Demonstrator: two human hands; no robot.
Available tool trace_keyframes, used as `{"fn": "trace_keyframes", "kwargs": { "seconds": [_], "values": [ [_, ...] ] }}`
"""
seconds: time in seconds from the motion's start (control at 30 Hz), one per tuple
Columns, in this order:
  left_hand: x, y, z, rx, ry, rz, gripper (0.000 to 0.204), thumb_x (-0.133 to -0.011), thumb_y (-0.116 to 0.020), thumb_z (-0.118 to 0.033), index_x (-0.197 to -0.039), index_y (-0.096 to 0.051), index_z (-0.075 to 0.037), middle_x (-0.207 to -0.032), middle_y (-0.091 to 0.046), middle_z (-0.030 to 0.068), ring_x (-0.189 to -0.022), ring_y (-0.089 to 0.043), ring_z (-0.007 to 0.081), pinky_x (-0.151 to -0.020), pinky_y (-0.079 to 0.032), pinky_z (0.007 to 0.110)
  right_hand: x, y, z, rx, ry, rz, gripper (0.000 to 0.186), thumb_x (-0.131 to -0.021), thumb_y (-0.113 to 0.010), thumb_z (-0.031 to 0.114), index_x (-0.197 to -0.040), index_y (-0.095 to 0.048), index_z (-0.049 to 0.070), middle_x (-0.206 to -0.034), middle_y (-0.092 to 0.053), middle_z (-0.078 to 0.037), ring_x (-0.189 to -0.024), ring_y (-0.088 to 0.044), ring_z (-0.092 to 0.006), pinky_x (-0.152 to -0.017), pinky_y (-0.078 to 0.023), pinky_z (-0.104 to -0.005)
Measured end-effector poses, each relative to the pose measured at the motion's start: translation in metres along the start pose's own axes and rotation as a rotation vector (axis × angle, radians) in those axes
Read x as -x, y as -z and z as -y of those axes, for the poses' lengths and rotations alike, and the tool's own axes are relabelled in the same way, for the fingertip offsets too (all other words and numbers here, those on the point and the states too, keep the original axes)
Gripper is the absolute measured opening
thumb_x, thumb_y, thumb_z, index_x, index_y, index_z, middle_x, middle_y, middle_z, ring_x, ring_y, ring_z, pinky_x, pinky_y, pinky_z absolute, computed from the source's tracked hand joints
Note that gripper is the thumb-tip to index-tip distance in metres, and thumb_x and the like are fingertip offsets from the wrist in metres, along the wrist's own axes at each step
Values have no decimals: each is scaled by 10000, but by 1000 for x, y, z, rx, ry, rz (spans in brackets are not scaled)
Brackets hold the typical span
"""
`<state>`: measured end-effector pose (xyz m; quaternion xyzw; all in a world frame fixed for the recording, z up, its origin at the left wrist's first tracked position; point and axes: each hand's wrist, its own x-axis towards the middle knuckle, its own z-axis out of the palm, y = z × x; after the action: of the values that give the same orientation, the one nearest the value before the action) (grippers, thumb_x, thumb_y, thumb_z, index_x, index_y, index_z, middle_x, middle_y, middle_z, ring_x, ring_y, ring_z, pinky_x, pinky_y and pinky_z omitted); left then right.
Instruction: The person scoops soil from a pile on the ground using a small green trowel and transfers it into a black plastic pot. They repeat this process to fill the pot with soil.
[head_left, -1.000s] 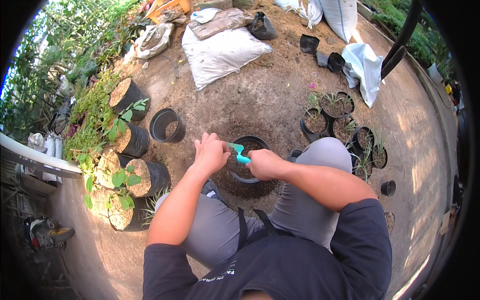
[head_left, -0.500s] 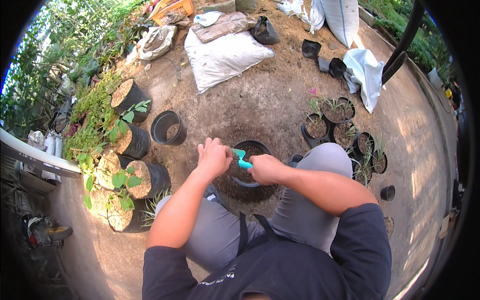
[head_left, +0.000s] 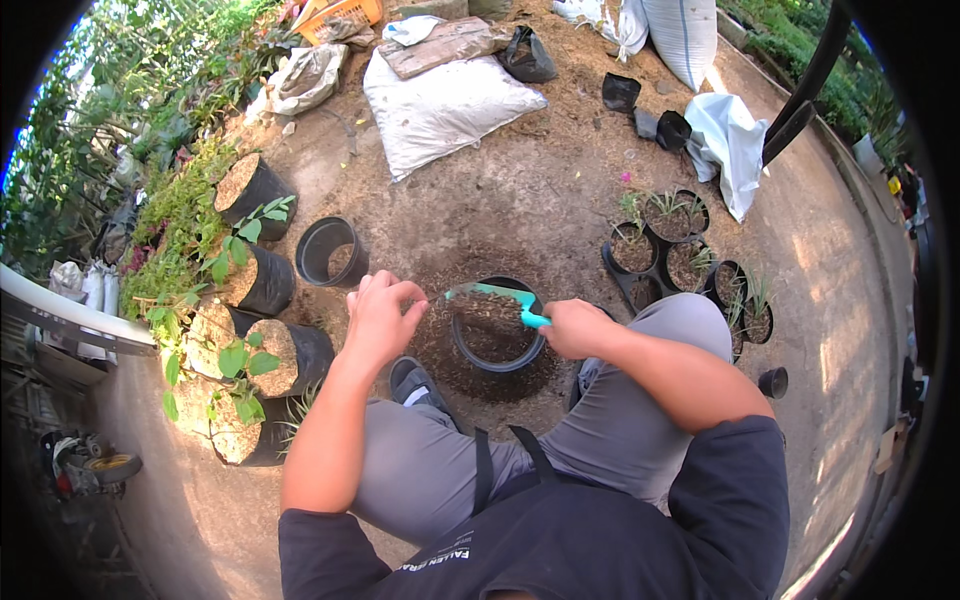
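My right hand [head_left: 577, 329] is closed round the handle of a teal hand trowel [head_left: 528, 310]. Its blade carries dark, crumbly soil [head_left: 486, 309] and lies across the mouth of a black plastic pot [head_left: 497, 368] between my feet. Just left of the blade's tip is my left hand [head_left: 384, 318], apart from the trowel, its fingers curled and the thumb close to the index fingertip. Whatever the left fingers may pinch is too small to name. The pot's inside is partly hidden by the trowel.
Another black pot [head_left: 332, 252] stands at the left, beside several black grow bags [head_left: 262, 287] with leafy plants. Small potted plants [head_left: 690, 263] sit in a black holder at the right. A white sack [head_left: 450, 112] lies ahead, topped by a wooden board [head_left: 443, 50].
My left hand has moved left, away from the trowel. My right hand has shifted right with the trowel, and the soil-laden blade now shows over the pot.
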<state>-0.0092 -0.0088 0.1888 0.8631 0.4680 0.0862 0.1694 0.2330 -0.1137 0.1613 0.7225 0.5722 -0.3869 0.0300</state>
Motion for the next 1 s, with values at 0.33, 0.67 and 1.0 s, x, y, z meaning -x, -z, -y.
{"fn": "trace_keyframes", "kwargs": {
  "seconds": [0.33,0.67,1.0],
  "values": [
    [26,12,13,170,-30,208,105,-744,-662,-147,-827,-642,-85,-795,-512,66,-842,-491,234,-759,-417,334,10,-15,-53,77,-105,60,307,-840,-538,261,-961,-625,-7,-933,-625,-213,-918,-600,-352,-791,-466,-433],
    [33,14,14,202,-77,261,104,-746,-663,-133,-826,-635,-74,-782,-514,66,-784,-510,214,-711,-437,324,16,-17,-58,66,-29,37,304,-829,-534,269,-939,-625,1,-918,-625,-213,-920,-594,-351,-797,-461,-429],
    [36,16,15,256,-107,320,96,-756,-643,-116,-812,-615,-43,-753,-518,75,-713,-536,209,-654,-443,317,18,-12,-52,100,-42,78,306,-822,-536,285,-945,-633,22,-900,-631,-202,-900,-601,-347,-788,-464,-427]
  ]
}}
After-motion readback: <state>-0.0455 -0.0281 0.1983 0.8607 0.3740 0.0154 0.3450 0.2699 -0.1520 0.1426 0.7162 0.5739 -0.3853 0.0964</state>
